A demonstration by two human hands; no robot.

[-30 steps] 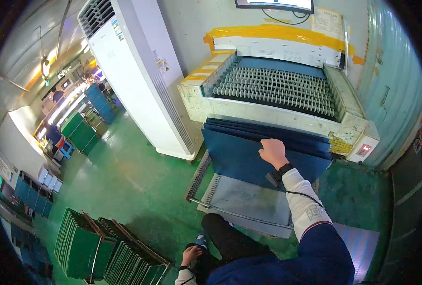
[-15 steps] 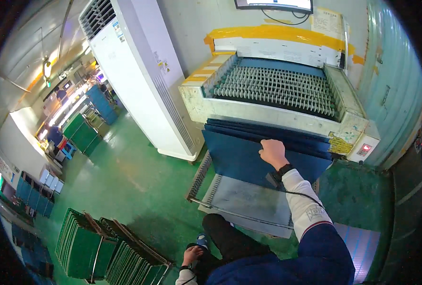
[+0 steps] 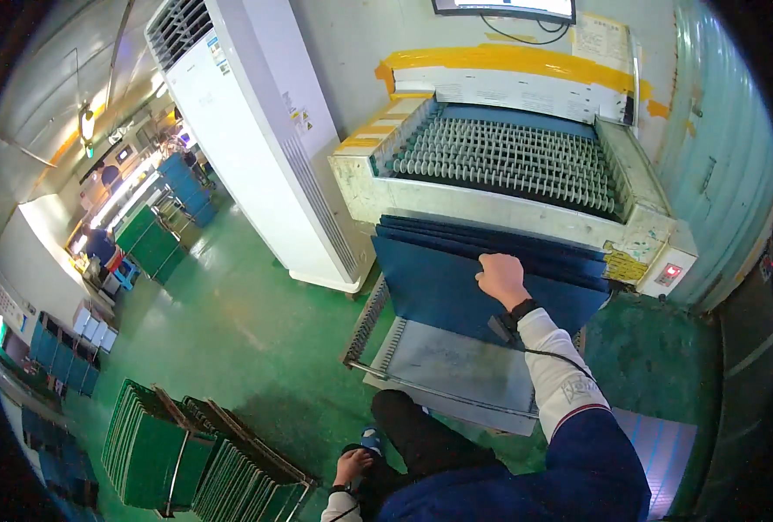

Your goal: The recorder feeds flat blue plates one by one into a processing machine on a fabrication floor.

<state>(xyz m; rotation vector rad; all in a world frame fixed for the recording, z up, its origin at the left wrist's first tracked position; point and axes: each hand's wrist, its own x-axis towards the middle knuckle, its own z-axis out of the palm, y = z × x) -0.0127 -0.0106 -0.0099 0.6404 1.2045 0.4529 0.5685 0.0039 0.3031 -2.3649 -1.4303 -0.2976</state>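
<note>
My right hand (image 3: 501, 280) is closed over the top edge of a dark blue flat panel (image 3: 439, 283), thumb and fingers at its rim. The panel is the front one of several similar dark blue panels (image 3: 491, 237) standing on edge, leaning in a wire rack (image 3: 371, 320) with coiled slots along its side. Below it a grey sheet (image 3: 456, 365) lies at the bottom of the rack. Low in the picture, my left hand (image 3: 352, 467) rests on my dark trouser leg, its fingers loosely laid out with nothing seen in them; part of them is hidden.
Behind the rack stands a machine with rows of white rollers (image 3: 508, 161) and a red-lit switch (image 3: 668, 273). A tall white air conditioner (image 3: 256, 148) is at its left. Green panels in racks (image 3: 147, 457) stand lower left. A person (image 3: 101, 248) sits at a far bench.
The view has shifted very slightly. My right hand stays on the panel's top edge, and my left hand keeps its place on my leg.
</note>
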